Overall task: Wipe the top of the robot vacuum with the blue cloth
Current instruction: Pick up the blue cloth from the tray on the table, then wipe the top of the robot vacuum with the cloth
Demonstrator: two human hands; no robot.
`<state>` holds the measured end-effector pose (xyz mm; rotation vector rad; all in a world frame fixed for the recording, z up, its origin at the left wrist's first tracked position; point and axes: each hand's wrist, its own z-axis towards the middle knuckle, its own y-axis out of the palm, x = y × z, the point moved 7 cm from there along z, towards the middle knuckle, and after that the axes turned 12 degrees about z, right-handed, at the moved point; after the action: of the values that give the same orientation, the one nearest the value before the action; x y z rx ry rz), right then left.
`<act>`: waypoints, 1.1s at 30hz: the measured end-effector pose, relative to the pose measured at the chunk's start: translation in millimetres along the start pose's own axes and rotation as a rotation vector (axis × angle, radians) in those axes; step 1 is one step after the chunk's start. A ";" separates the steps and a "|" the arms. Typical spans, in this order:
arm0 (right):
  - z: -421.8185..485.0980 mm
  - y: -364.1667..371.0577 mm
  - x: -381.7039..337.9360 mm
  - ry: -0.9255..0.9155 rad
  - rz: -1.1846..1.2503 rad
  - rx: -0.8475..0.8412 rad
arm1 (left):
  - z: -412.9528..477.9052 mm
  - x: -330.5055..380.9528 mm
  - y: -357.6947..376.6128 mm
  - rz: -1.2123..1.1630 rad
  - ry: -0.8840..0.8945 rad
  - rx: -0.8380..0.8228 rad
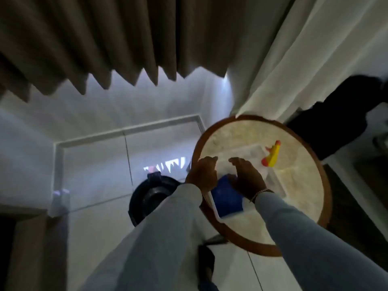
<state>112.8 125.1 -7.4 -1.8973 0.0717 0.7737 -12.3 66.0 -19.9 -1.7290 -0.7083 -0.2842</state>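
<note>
The blue cloth (227,198) lies folded in a clear plastic tray (254,153) on a round table (302,208). My right hand (247,178) rests on the cloth's far end, fingers curled over it. My left hand (202,173) hovers at the tray's left edge, fingers bent, holding nothing that I can see. The black robot vacuum (151,196) sits on the tiled floor to the left of the table, partly hidden behind my left sleeve.
A yellow and red spray bottle (271,156) lies in the tray's far right. Brown curtains (94,43) hang at the back, white curtains (294,59) to the right. A dark chair (336,118) stands behind the table. A small white device (59,200) sits on the floor at left.
</note>
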 end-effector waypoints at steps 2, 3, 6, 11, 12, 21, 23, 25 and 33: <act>4.6 31.5 35.5 0.121 -0.029 -0.092 | 15.9 -1.5 38.8 0.058 0.023 -0.114; 3.4 47.7 53.5 0.165 -0.045 -0.140 | 20.4 -3.2 58.2 0.099 0.028 -0.179; 0.3 82.4 97.1 0.286 0.009 -0.169 | 32.9 0.5 107.1 0.215 0.075 -0.290; 1.2 93.3 119.9 0.415 0.308 0.053 | 52.8 7.8 131.3 0.439 0.072 -0.167; -0.3 91.7 119.1 0.408 0.350 0.073 | 55.5 6.9 131.0 0.416 0.072 -0.155; -9.7 23.6 53.2 0.087 0.556 0.199 | 32.9 -25.3 57.0 -0.526 -0.045 -0.065; -3.2 26.6 27.8 0.023 0.584 0.124 | 16.2 -44.6 43.7 -0.672 -0.083 -0.051; 4.6 42.9 2.1 -0.022 0.639 0.027 | -2.7 -71.6 33.3 -0.795 -0.124 -0.043; 17.3 205.2 -49.7 0.219 1.041 -0.372 | -50.8 -213.3 40.6 -0.786 -0.350 0.233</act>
<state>-13.2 31.1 -149.4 -2.2540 1.1938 1.3076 -146.9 -52.7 -152.2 -1.2216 -1.6077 -0.4154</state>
